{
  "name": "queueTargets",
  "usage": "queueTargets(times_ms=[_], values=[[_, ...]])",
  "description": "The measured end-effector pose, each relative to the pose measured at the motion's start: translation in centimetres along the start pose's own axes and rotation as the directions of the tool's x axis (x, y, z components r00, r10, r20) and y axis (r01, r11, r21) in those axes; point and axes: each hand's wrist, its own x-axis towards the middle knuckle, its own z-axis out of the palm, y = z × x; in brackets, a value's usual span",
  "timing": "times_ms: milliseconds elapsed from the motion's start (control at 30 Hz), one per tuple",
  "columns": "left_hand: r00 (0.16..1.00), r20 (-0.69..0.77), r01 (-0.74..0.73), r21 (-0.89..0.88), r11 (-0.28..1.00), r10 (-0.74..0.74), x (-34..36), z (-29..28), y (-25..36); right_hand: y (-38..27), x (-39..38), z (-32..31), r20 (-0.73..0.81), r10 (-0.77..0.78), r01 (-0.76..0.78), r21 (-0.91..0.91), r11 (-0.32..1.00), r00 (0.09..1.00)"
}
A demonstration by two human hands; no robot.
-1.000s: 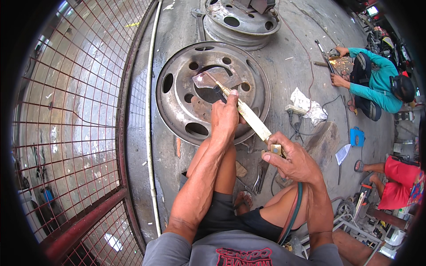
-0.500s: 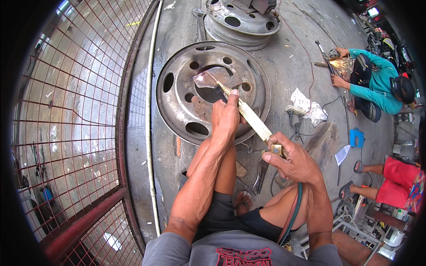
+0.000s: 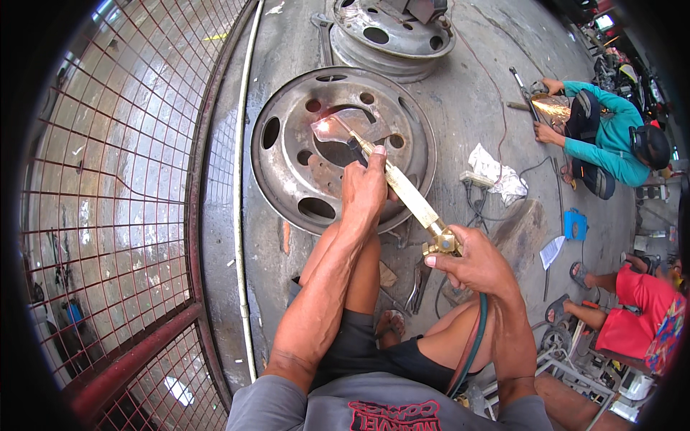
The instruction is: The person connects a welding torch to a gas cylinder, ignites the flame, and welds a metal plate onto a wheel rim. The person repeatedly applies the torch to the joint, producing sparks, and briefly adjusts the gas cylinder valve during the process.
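Observation:
A gas torch [image 3: 411, 194] with a long pale handle slants over a steel truck wheel [image 3: 267, 169] lying flat on the floor. My left hand [image 3: 364, 188] is closed round the torch's front part, where a short black piece sticks out by the fingers. My right hand [image 3: 478, 264] grips the rear end at the brass valves [image 3: 444, 243], thumb underneath. From there red and green hoses [image 3: 476, 337] run down past my thigh. At the torch's tip, a thin metal plate [image 3: 365, 128] lies across the wheel's centre hole, with a bright glowing spot at its left end.
A second wheel [image 3: 392, 61] and an adjustable wrench [image 3: 323, 36] lie beyond. Red wire-mesh fencing [image 3: 122, 194] and a white pipe [image 3: 242, 215] run along the left. At right are a white rag [image 3: 496, 172], a blue case [image 3: 575, 225], a person [image 3: 611, 144] making sparks and another in red shorts.
A bright glow has appeared on the plate at the torch's tip. My right hand has shifted slightly right and down, showing more of the brass valves. The person in red shorts has moved.

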Motion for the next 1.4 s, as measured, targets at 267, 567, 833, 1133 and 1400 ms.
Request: queueTargets(times_ms=[267,567,833,1133,1400], values=[[1.0,0.013,0.006,0.049,0.999,-0.006,0.1,-0.08,0.04,-0.06,0.02,0.02,-0.004,-0.004,0.004,0.0,1.0,1.0],[1.0,0.015,0.007,-0.038,0.999,-0.006,0.13,0.1,0.02,0.29,0.06,0.05,0.012,-0.017,0.017,0.045,0.999,1.0],[1.0,0.012,0.017,0.022,1.0,-0.017,0.19,-0.06,0.02,0.29,0.2,0.1,0.01,-0.008,0.007,0.036,0.999,1.0],[1.0,0.008,-0.002,0.017,1.0,0.002,0.31,-0.04,-0.39,0.54,0.37,0.19,0.002,-0.015,0.015,0.009,1.0,1.0],[1.0,0.002,0.005,0.023,1.0,-0.005,0.12,-0.06,-0.02,-0.2,0.03,0.07,0.008,-0.008,0.008,0.014,1.0,1.0]])
